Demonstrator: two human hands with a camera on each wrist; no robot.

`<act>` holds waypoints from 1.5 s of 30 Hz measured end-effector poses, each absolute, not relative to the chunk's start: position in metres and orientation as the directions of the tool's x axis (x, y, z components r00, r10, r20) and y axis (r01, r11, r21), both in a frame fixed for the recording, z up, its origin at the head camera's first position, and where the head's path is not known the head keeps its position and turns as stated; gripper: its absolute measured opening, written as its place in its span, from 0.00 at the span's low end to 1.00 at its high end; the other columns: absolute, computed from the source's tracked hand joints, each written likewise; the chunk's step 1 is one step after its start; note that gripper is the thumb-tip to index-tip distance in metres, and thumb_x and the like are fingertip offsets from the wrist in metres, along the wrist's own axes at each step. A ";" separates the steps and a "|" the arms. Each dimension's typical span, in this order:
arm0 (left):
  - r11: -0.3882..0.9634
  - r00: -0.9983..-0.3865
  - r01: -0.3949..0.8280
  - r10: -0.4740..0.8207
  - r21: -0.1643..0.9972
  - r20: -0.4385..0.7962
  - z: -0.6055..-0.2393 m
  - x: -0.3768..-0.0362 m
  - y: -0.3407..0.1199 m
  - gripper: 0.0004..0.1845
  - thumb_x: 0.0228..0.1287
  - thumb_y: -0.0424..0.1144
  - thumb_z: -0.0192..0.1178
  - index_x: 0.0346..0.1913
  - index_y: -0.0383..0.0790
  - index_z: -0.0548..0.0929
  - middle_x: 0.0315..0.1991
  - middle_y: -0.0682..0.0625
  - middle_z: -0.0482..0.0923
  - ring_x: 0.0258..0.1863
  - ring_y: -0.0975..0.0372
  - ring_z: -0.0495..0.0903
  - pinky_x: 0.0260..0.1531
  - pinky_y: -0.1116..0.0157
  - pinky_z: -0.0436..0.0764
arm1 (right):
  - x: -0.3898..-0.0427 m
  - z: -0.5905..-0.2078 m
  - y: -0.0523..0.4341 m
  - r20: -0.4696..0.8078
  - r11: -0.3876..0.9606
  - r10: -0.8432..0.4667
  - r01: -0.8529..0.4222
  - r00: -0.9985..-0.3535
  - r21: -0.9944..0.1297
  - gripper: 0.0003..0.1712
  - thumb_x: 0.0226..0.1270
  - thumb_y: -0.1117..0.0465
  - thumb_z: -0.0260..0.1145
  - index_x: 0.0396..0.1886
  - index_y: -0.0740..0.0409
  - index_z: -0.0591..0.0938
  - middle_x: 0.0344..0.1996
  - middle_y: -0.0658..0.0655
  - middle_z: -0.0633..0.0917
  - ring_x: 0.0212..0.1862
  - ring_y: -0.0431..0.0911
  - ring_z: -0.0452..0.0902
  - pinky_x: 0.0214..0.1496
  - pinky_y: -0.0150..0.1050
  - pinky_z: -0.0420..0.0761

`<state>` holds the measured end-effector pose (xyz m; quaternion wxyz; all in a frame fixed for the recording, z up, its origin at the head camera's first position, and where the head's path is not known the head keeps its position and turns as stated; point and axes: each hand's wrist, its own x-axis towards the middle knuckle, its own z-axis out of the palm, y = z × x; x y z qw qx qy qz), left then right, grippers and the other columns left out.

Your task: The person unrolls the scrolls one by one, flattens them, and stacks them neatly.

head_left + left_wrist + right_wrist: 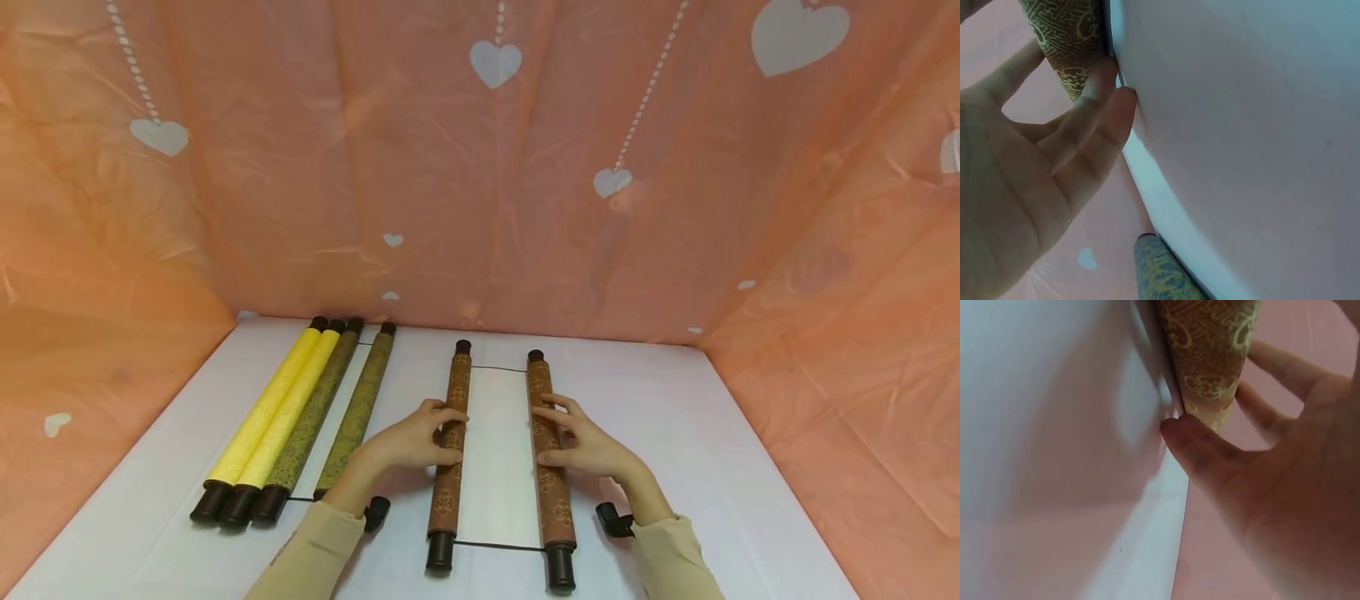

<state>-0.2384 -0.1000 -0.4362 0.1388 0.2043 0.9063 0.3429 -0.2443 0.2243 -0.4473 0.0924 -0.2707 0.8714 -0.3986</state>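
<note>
A brown scroll (495, 467) with gold patterns lies partly unrolled, a white strip showing between its two rolls. Dark knobs cap the roll ends. My left hand (412, 437) grips the left roll near its middle, thumb on the near part and fingers over the top. On the right roll, my right hand (588, 450) holds on from the outer side with fingers spread across it. Both wrist views show the patterned roll between thumb and fingers: the left hand (1022, 162) and the right hand (1291, 481) touch it close to the white surface.
Left of the brown scroll lies an olive-green scroll (360, 400), slightly unrolled. Beside it rest two yellow rolls (266, 408) side by side. The white table (660, 408) is walled by pink-orange cloth (420, 167) with hearts. A black device (615, 521) sits at the right wrist.
</note>
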 end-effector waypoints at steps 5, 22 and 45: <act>0.707 -0.907 0.262 0.413 0.657 -0.082 -0.437 -0.236 -0.102 0.31 0.61 0.48 0.76 0.65 0.44 0.80 0.68 0.33 0.68 0.58 0.47 0.78 0.57 0.44 0.77 | -0.242 -0.447 0.222 0.070 0.604 -0.456 -0.366 -0.887 -0.708 0.43 0.61 0.55 0.79 0.73 0.66 0.73 0.75 0.71 0.60 0.70 0.67 0.66 0.65 0.60 0.72; 0.739 -0.870 0.313 0.475 0.597 -0.131 -0.428 -0.234 -0.120 0.29 0.71 0.43 0.64 0.73 0.42 0.75 0.72 0.26 0.61 0.64 0.40 0.75 0.59 0.42 0.76 | -0.231 -0.443 0.237 0.041 0.665 -0.417 -0.336 -0.908 -0.667 0.32 0.70 0.63 0.66 0.74 0.62 0.74 0.76 0.76 0.58 0.69 0.69 0.67 0.66 0.64 0.72; 0.778 -0.833 0.359 0.516 0.515 -0.198 -0.416 -0.228 -0.142 0.30 0.71 0.42 0.62 0.74 0.42 0.74 0.69 0.30 0.66 0.48 0.54 0.76 0.50 0.49 0.78 | -0.219 -0.441 0.265 0.047 0.701 -0.407 -0.345 -0.912 -0.624 0.34 0.68 0.58 0.73 0.72 0.61 0.76 0.72 0.78 0.64 0.56 0.63 0.79 0.59 0.61 0.78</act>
